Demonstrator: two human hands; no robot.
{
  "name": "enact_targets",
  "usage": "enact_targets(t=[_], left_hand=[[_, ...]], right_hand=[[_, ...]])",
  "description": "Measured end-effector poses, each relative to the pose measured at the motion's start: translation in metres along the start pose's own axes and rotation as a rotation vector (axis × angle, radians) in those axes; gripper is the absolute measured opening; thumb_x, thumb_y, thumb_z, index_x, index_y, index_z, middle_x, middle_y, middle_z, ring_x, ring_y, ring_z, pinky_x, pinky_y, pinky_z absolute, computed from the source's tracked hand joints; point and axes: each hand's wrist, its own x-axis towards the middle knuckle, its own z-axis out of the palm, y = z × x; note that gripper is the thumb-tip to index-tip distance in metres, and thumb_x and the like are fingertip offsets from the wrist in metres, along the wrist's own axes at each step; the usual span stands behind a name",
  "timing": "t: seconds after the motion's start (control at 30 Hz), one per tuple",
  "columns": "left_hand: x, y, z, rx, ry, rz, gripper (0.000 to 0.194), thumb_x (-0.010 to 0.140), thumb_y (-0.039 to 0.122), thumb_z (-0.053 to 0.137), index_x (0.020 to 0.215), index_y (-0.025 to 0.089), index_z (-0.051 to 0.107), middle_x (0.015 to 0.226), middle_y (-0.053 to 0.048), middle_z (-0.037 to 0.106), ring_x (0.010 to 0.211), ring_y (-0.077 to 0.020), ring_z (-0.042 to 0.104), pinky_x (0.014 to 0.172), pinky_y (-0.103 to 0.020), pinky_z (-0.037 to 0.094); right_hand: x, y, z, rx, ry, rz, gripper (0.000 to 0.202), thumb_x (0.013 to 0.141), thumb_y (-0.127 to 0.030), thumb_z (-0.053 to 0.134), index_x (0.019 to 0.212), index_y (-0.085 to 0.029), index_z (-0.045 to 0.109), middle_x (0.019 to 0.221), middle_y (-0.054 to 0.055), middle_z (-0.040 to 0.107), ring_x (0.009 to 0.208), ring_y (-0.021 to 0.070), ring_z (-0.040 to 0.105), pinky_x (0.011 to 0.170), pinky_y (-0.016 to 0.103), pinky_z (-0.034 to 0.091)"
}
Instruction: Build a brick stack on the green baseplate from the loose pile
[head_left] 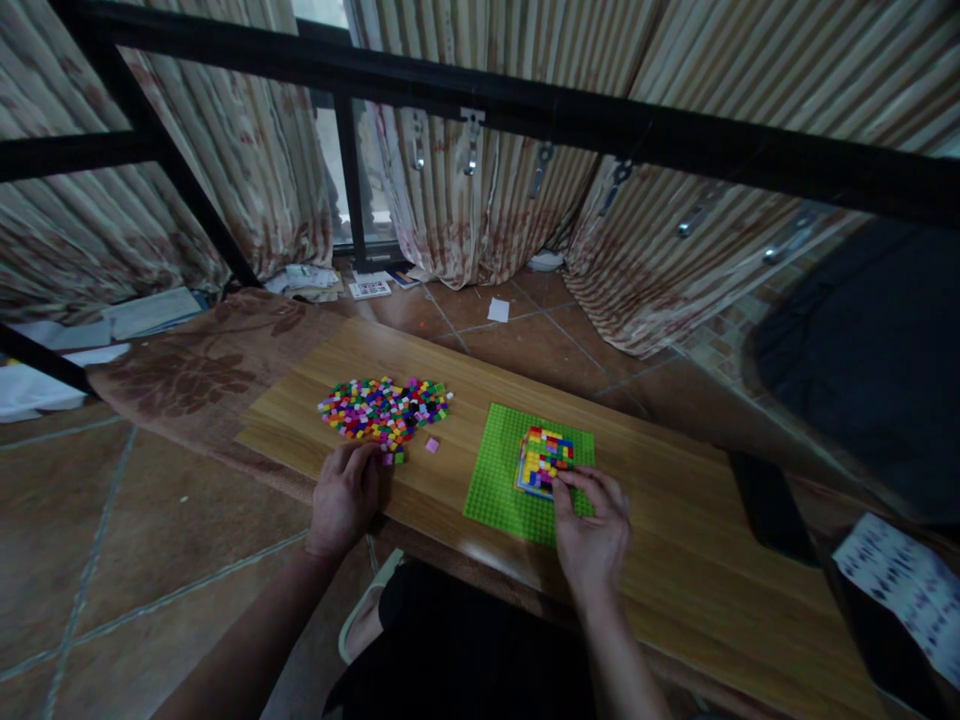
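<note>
A green studded baseplate (495,470) lies on the wooden board, bearing a low block of small multicoloured building bricks (536,462). My right hand (596,525) reaches over the block's near right corner. Its thumb and index finger pinch together at a small brick there, whose colour the fingertips partly hide. To the left is a loose heap of mixed bricks (386,408). At the heap's near edge rests my left hand (345,495), fingers curled inward beside a few pink and green bricks; what they hold, if anything, is hidden. One pink brick (433,444) lies apart from the heap.
The wooden board (675,500) sits over a brown patterned cloth (217,370). A dark phone-like slab (772,505) lies on its right, near a printed sheet (900,590). Beyond run a black metal rail (480,85) with hanging hooks and striped curtains (480,220).
</note>
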Motion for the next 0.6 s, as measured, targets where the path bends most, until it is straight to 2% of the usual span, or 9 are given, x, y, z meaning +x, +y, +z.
enact_targets(t=[0.2, 0.6], left_hand=[[-0.0008, -0.0014, 0.0008, 0.006, 0.003, 0.01, 0.028, 0.092, 0.032, 0.043, 0.109, 0.019, 0.061, 0.11, -0.011, 0.061, 0.1, -0.024, 0.057, 0.09, -0.038, 0.049], [-0.0005, -0.0008, 0.0006, 0.014, 0.002, 0.01, 0.028, 0.093, 0.033, 0.041, 0.109, 0.02, 0.061, 0.11, -0.01, 0.061, 0.099, -0.024, 0.057, 0.09, -0.038, 0.048]], right_hand=[[0.0004, 0.0, 0.0028, -0.088, -0.022, -0.017, 0.022, 0.084, -0.038, 0.061, 0.089, -0.019, 0.072, 0.1, 0.01, 0.064, 0.097, 0.0239, 0.055, 0.086, 0.04, 0.043], [-0.0004, 0.0001, 0.0069, -0.143, -0.006, -0.011, 0.023, 0.081, -0.041, 0.063, 0.085, -0.02, 0.073, 0.1, 0.01, 0.064, 0.096, 0.0256, 0.051, 0.081, 0.04, 0.043]])
